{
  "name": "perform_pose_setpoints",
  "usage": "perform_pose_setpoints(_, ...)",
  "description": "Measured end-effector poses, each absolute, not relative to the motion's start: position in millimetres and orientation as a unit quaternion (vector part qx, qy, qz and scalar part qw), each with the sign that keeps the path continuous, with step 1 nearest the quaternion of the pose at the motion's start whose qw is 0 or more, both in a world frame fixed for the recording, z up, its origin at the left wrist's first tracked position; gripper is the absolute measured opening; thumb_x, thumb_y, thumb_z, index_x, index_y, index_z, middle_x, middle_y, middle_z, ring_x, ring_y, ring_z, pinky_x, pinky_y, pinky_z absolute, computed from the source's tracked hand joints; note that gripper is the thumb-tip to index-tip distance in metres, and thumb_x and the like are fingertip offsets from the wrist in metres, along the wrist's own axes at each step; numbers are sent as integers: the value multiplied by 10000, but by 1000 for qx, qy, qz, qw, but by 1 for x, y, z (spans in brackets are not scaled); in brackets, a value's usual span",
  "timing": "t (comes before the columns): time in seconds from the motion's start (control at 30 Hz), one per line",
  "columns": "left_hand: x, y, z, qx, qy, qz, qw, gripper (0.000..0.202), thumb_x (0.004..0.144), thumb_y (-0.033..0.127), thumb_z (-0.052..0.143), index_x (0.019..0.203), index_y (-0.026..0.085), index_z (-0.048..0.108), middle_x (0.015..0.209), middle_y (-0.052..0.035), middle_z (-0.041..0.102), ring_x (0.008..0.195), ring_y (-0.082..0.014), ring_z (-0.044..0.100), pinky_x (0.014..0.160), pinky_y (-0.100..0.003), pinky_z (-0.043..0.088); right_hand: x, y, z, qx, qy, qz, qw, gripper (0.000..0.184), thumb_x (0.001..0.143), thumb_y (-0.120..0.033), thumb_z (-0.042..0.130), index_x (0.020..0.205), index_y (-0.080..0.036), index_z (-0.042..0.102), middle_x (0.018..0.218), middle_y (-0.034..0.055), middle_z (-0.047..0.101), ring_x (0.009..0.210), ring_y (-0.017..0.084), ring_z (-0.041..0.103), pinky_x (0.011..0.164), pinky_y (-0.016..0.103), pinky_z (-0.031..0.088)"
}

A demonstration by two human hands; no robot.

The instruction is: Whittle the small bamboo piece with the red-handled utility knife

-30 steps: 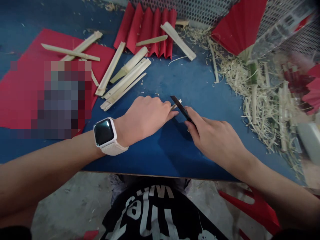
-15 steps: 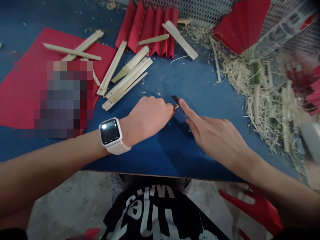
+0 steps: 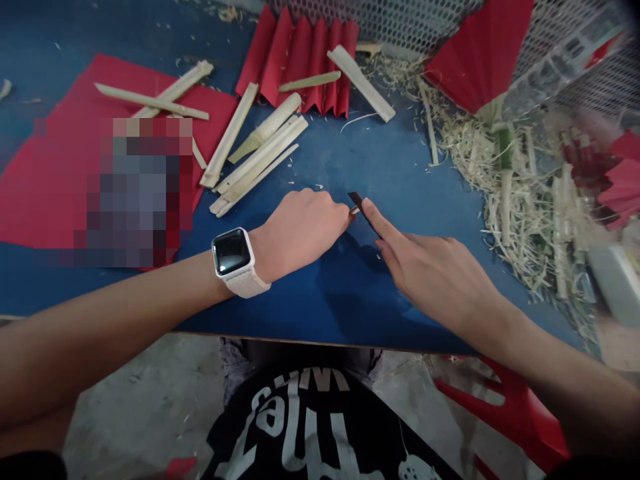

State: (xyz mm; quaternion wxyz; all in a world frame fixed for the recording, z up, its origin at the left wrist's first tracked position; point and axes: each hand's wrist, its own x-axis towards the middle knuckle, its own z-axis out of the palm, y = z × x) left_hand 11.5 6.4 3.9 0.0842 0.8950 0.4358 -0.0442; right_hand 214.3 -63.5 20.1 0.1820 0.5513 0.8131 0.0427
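My left hand (image 3: 305, 230), with a smartwatch (image 3: 233, 253) on its wrist, is closed in a fist over the blue table. A short pale tip of a thin bamboo strip (image 3: 355, 210) sticks out past its fingers; the rest is hidden under the hand. My right hand (image 3: 440, 267) grips a dark-bladed knife (image 3: 356, 199), the index finger stretched along its back. The blade lies right beside the strip's tip; whether they touch I cannot tell. Beyond my left hand several split bamboo pieces (image 3: 265, 160) lie in a loose bundle.
Flat red paper (image 3: 60, 187) lies at left, partly under a blurred-out patch. Pleated red paper (image 3: 295, 57) stands at the back. A red fan (image 3: 483, 60) and a heap of bamboo shavings (image 3: 520, 227) occupy the right. Below the table's edge is a red plastic chair (image 3: 530, 413).
Both hands keep their grips, and the knife stays beside the strip's tip. The left wrist has shifted slightly right and up in the picture; the whole view has moved a little.
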Motion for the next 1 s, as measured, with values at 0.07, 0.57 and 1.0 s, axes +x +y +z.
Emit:
perform_pose_setpoints(0.07,11,6,0,898,434,-29,73,479,1185,291,404,1105,114,842,933,-209,820,916,-376,835,696,-389,517,208,-57,23,554,810,35,186,701,1176,-255,385,1860,-199,239,781,38,778,600,210,688,546,337,251)
perform_pose_setpoints(0.57,11,8,3,899,433,-39,57,524,1185,329,389,1131,125,868,950,-209,835,913,-352,833,756,-396,551,201,-58,24,560,800,38,211,754,1151,-169,377,1871,-184,152,823,65,796,636,219,714,553,321,313)
perform_pose_setpoints(1.0,11,8,5,901,428,-44,49,485,1174,316,410,1143,123,855,980,-215,840,921,-335,830,769,-383,558,203,-56,27,560,797,23,224,753,1153,-190,313,1873,-185,95,833,73,784,646,218,670,612,320,389)
